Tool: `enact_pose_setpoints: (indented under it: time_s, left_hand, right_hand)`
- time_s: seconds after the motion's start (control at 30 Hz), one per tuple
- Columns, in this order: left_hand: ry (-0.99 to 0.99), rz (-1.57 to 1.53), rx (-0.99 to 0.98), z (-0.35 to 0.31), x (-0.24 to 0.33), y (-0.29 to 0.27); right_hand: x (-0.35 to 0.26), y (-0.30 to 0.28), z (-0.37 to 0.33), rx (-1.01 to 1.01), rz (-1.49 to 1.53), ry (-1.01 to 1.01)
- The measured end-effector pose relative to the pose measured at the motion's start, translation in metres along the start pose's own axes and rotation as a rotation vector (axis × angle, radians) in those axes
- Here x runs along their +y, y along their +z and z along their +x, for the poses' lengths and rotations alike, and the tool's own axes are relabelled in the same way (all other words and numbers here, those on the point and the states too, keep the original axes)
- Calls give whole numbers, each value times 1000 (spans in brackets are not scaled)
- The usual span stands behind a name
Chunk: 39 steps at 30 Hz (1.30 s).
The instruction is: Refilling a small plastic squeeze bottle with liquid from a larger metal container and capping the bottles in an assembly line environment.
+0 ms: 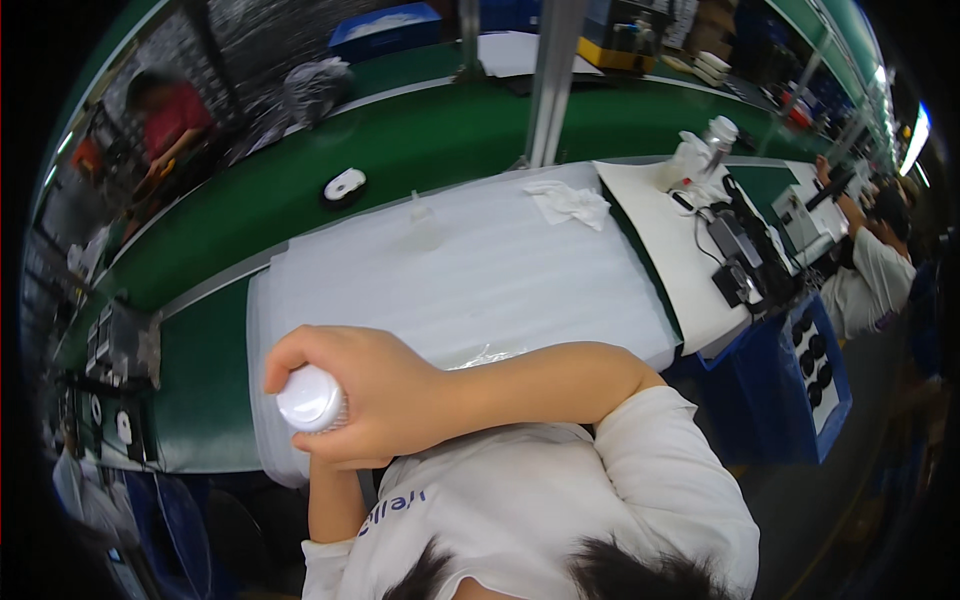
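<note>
Head view. Largest first: green desk, running under and out to the left of your fingers. On it a white sheet, ahead and rightward from them, its left edge just under your grip. Blue crate, well off to the right, dark round pieces inside. Cream sheet, far right and ahead, carrying dark devices.

Your right hand reaches across your body, forearm over the sheet's near edge. Your left forearm rises beneath it; the hand at its end is hidden, so its hold can't be told.

Crumpled white tissue, ahead and far right of the fingers. White round-topped piece: inside the curl of your right fingers, which are clamped around its side. Key relation: nothing between piece and fingers; right hand is the one seen touching. Round top faces the camera, so its long axis likely points down and away; length can't be judged.

Translucent nozzle bottle, ahead and right of the fingers, well apart. Small white oval piece, almost straight ahead, farther off.
</note>
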<state>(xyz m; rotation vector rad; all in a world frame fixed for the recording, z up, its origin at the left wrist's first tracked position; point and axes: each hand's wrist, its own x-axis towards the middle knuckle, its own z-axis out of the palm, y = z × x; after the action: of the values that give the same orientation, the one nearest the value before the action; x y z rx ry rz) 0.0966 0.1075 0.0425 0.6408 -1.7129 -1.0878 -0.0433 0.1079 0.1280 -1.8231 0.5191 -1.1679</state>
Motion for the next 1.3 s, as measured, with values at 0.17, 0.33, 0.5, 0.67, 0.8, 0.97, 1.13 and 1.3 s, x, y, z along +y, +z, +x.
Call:
enact_pose_setpoints:
  time_s: [0.17, 0.33, 0.5, 0.67, 0.8, 0.97, 1.13, 1.3]
  left_hand:
    - [6, 0, 1, 15, -3, -7]
    - [-17, 9, 51, 31, -1, -13]
    - [-137, -381, -167, 35, -12, -11]
    - [-137, -464, -343, 41, 15, 14]
    - [-93, -334, -331, 42, 15, 14]
    - [-62, -126, -129, 42, 6, 20]
    - [-53, -17, -65, 39, 5, 15]
    - [-40, -12, -23, 38, 11, 19]
  right_hand:
    - [7, -14, 11, -20, 19, 9]
    - [22, -34, 28, -33, 149, 57]
    - [31, -51, 38, -182, 372, 112]
    - [42, -81, 55, -714, 594, -47]
    - [32, -127, 75, -492, 182, -65]
    - [-30, -94, 50, -379, -471, -59]
    - [-22, -145, 46, -523, -519, 306]
    - [-23, -152, 46, -24, -1053, 182]
